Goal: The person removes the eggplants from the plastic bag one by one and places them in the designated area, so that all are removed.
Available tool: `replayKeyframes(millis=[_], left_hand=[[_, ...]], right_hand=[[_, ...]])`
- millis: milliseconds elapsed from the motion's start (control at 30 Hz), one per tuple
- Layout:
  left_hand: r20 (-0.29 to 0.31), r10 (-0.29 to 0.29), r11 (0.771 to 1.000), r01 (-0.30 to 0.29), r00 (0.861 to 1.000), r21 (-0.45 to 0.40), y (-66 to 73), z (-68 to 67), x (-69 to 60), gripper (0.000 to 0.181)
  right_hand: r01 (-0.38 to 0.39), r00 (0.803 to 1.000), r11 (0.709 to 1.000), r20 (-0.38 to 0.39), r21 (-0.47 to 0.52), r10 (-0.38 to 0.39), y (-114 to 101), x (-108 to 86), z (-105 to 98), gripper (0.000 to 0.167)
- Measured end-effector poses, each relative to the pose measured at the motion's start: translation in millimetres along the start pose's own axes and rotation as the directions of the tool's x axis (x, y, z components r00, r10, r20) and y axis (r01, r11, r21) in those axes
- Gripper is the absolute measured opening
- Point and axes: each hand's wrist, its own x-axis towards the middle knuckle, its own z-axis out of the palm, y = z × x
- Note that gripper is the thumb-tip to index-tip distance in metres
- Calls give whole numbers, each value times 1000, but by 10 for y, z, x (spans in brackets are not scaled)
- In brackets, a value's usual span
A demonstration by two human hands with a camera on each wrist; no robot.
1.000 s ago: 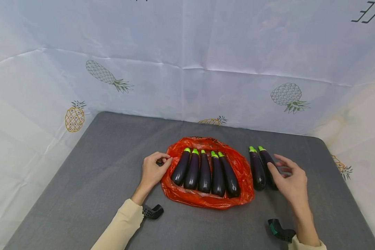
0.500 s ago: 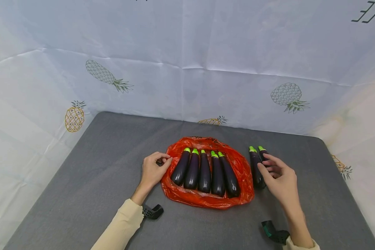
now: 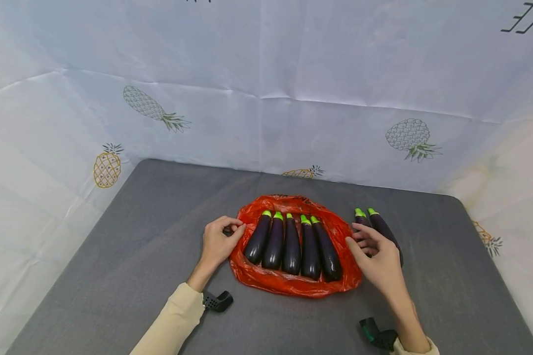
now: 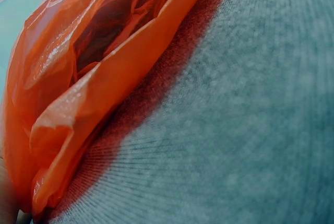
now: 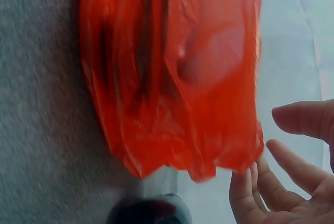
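Note:
A red plastic bag [image 3: 288, 287] lies spread with its mouth turned up and several eggplants [image 3: 291, 246] side by side in it. My left hand [image 3: 218, 240] pinches the bag's left rim; the left wrist view shows the folded bag edge [image 4: 120, 83] running up from that grip. At the other side, my right hand [image 3: 379, 261] is beside the bag's right rim, over a loose eggplant [image 3: 361, 221] that it mostly hides. The right wrist view shows thumb and fingers apart next to the bag [image 5: 219, 104]. Another loose eggplant [image 3: 385, 230] lies behind that hand.
Everything rests on a grey cloth-covered table [image 3: 160, 207] with rounded far corners. A pale sheet [image 3: 257, 128] printed with pineapples hangs behind and at the sides. Black wrist-worn pieces [image 3: 219, 301] project from both wrists.
My right hand has moved left, from the outer loose eggplant across the inner one to the bag's right rim. The left hand has kept its place on the bag.

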Motion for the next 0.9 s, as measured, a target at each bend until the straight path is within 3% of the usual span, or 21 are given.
replayKeyframes(millis=[333,900], left_hand=[[-4,3,1000,-3,1000,7,-5,4,-2,6],[0,-3,1000,3,1000,3,-1,1,3,6]], right_hand=[[-11,998,1000,63,-28,13,-28,-24,148,36],[-33,995,996,89,-82,41,-46,-42,257,34]])
